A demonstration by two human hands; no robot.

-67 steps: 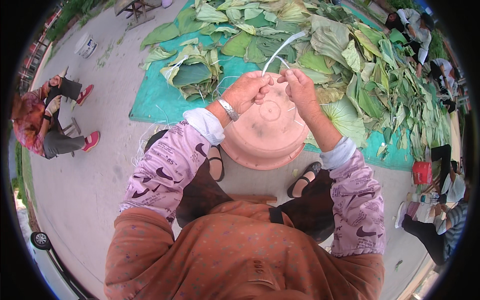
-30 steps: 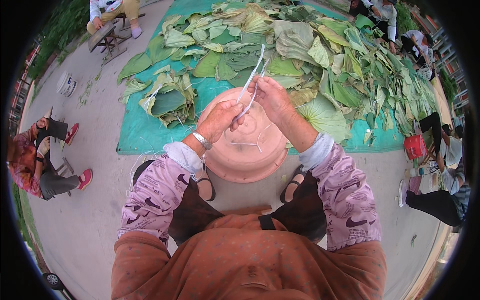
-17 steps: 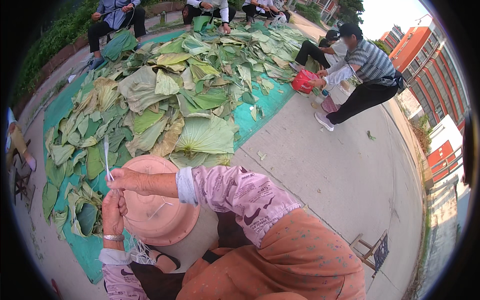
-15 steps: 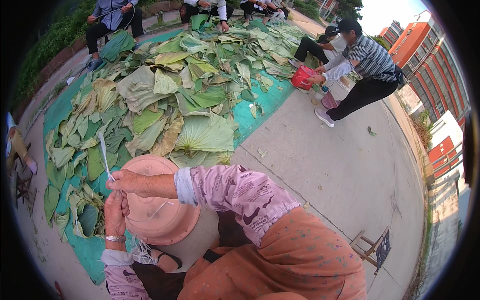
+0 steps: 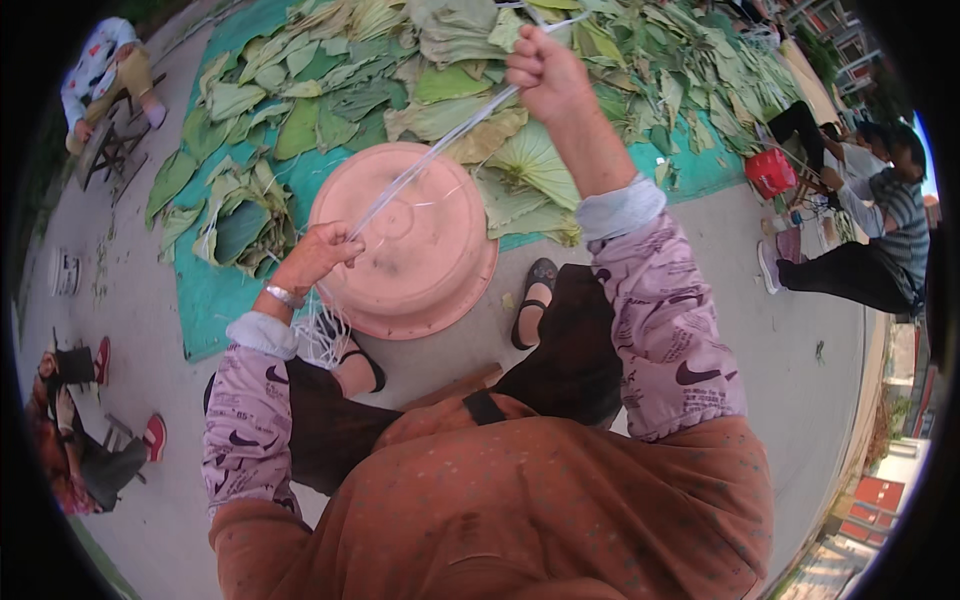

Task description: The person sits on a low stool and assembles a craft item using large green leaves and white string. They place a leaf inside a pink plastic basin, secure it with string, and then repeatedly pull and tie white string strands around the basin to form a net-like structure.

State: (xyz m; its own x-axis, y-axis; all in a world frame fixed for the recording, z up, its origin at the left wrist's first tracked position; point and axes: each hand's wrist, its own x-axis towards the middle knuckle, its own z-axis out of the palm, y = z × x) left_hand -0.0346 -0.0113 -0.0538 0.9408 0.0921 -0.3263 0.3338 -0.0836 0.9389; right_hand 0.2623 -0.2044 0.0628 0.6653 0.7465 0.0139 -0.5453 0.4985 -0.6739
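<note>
A white plastic string runs stretched on a slant between my hands. My right hand is raised far out over the leaves, closed in a fist on the string, with a loose end trailing past it. My left hand grips the lower part, fingers pinched, at the left rim of an upturned pink plastic basin. More white strands hang in a tangle below my left wrist, beside my foot. Large, partly dried lotus leaves lie heaped beyond the basin.
A green ground sheet lies under the leaves, and a rolled leaf bundle rests left of the basin. Seated people are at the left; on the right a person bends near a red bag. A white bucket stands far left.
My hands were close together at the basin's left; now they are wide apart, the right one swung up and right, drawing the string out. The view has turned leftward and down.
</note>
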